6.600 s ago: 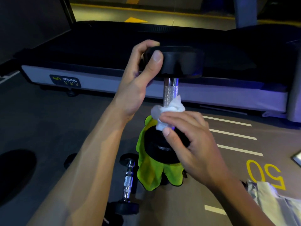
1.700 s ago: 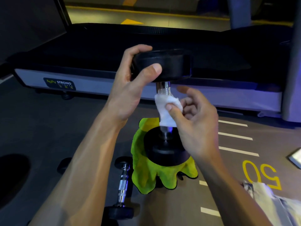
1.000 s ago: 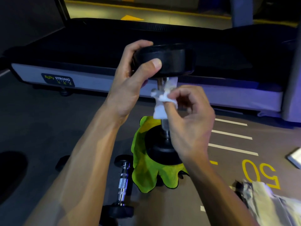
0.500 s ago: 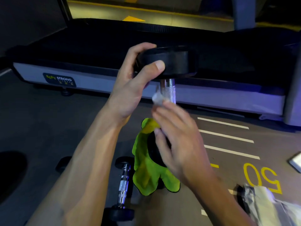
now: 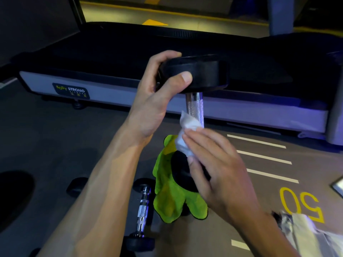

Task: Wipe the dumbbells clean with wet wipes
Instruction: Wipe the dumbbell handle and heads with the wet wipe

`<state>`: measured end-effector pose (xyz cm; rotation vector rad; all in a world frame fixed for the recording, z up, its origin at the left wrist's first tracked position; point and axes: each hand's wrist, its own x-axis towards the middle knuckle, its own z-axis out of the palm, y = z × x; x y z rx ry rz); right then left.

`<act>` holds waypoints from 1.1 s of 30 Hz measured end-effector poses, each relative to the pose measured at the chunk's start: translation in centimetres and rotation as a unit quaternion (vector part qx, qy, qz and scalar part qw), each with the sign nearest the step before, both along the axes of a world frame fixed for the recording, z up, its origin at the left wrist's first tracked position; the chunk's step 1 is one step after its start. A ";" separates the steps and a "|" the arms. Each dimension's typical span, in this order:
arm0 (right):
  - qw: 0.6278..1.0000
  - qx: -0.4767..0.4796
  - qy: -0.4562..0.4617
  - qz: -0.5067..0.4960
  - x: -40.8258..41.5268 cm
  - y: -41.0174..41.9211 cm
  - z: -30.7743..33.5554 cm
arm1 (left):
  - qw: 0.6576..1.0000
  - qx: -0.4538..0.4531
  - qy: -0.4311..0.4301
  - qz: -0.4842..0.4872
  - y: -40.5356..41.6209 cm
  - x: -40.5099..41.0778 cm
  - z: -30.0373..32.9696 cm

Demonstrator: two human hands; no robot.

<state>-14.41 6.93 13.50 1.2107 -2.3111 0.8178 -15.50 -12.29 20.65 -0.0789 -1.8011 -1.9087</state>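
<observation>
Fingers [image 5: 174, 54] of the left hand [image 5: 154, 101] curl over the upright dumbbell [image 5: 194, 75] while the right hand [image 5: 217, 169] pinches a wet wipe [image 5: 187, 127] around its handle, where damp chrome could slip and topple it onto the green cloth [image 5: 167, 193].

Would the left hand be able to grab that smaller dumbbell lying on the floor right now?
Probably not yet: the left hand grips the top of the upright dumbbell and steadies it. The small dumbbell lies uncovered beneath the forearm, so freeing that hand comes first.

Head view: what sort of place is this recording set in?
Most likely a gym: a treadmill with a fitness-brand label, dumbbells on the dark floor, and painted lane lines with a yellow number.
</observation>
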 end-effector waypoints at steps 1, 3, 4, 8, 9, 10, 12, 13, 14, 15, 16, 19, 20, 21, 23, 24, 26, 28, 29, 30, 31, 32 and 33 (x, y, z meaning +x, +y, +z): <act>1.000 -0.013 0.005 -0.006 -0.5 -0.1 0.6 | 1.000 -0.003 -0.001 -0.001 0.0 0.0 0.0; 0.998 -0.050 -0.006 -0.033 -1.5 -0.6 1.7 | 1.000 -0.008 -0.003 -0.002 0.0 0.0 0.0; 0.996 -0.067 -0.028 -0.046 -1.6 -0.7 1.9 | 1.000 -0.006 -0.004 -0.005 0.1 0.1 0.0; 0.979 -0.102 -0.174 -0.041 0.4 -0.3 1.0 | 1.000 0.001 0.002 -0.010 0.2 0.2 0.1; 0.977 -0.104 -0.183 -0.035 0.6 -0.3 1.1 | 1.000 0.003 0.002 -0.011 0.2 0.2 0.0; 0.978 -0.108 -0.174 -0.034 0.5 -0.5 1.5 | 1.000 0.004 0.001 -0.014 0.3 0.2 0.0; 0.980 -0.130 -0.139 -0.054 -0.3 -1.3 2.5 | 1.000 -0.001 -0.006 -0.022 0.4 0.2 0.1; 0.979 -0.138 -0.134 -0.060 -0.5 -1.8 2.8 | 1.000 -0.005 -0.010 -0.023 0.3 0.1 0.2; 0.979 -0.140 -0.137 -0.058 -0.4 -2.2 2.8 | 1.000 -0.008 -0.012 -0.023 0.3 0.0 0.2; 0.978 -0.135 -0.148 -0.054 -0.2 -2.3 2.5 | 1.000 -0.009 -0.014 -0.021 0.2 -0.1 0.2; 0.978 -0.125 -0.160 -0.054 0.1 -1.9 1.9 | 1.000 -0.006 -0.018 -0.016 0.1 -0.1 0.2; 0.974 -0.062 -0.207 -0.068 0.4 -0.2 1.0 | 0.999 0.000 -0.032 -0.009 -0.2 -0.2 -0.1; 0.975 -0.056 -0.207 -0.061 0.2 -0.1 1.3 | 0.999 0.001 -0.034 -0.010 -0.2 -0.2 -0.2; 0.977 -0.067 -0.195 -0.051 -0.1 -0.2 1.7 | 0.999 0.001 -0.036 -0.010 -0.3 -0.2 -0.3; 0.980 -0.115 -0.158 -0.047 -0.4 -0.8 3.0 | 0.999 -0.006 -0.041 -0.012 -0.3 -0.3 -0.3; 0.981 -0.123 -0.139 -0.061 -0.5 -1.0 3.2 | 0.999 -0.008 -0.042 -0.011 -0.3 -0.3 -0.3; 0.981 -0.094 -0.141 -0.089 -1.1 -0.5 2.6 | 0.999 -0.010 -0.042 -0.009 -0.4 -0.2 -0.3; 0.976 -0.038 -0.199 -0.085 -1.8 1.0 1.8 | 0.999 -0.008 -0.040 -0.010 -0.5 -0.1 -0.4; 0.971 -0.023 -0.227 -0.073 -2.1 1.7 1.6 | 0.999 -0.008 -0.039 -0.012 -0.5 -0.1 -0.4; 0.967 -0.011 -0.246 -0.061 -2.5 2.3 1.7 | 0.999 -0.008 -0.037 -0.014 -0.4 -0.1 -0.4; 0.965 0.003 -0.257 -0.049 -2.8 2.5 1.9 | 0.999 -0.010 -0.035 -0.016 -0.4 0.0 -0.4; 0.966 0.022 -0.254 -0.035 -3.2 2.5 2.0 | 0.999 -0.012 -0.033 -0.020 -0.3 0.0 -0.4; 0.965 0.043 -0.256 -0.022 -3.7 2.4 1.9 | 0.999 -0.012 -0.031 -0.024 -0.2 -0.1 -0.4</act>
